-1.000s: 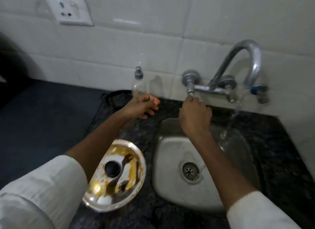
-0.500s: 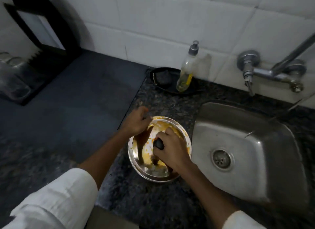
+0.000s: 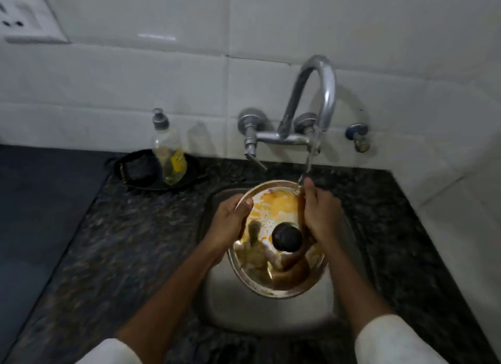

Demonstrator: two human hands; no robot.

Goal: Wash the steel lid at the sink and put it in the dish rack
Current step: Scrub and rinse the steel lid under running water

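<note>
Fingers [image 3: 245, 205] of our left hand [image 3: 227, 222] and right hand [image 3: 321, 214] clamp the stained steel lid [image 3: 273, 255] over the sink [image 3: 271, 315], under running tap [image 3: 314, 100] water.

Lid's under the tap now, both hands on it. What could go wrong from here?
The steel lid is gripped only at its rim by the left hand and right hand; wet and greasy, it could slip into the sink. The stream from the tap lands near the lid's far edge, so yellow residue may splash onto the counter.
</note>
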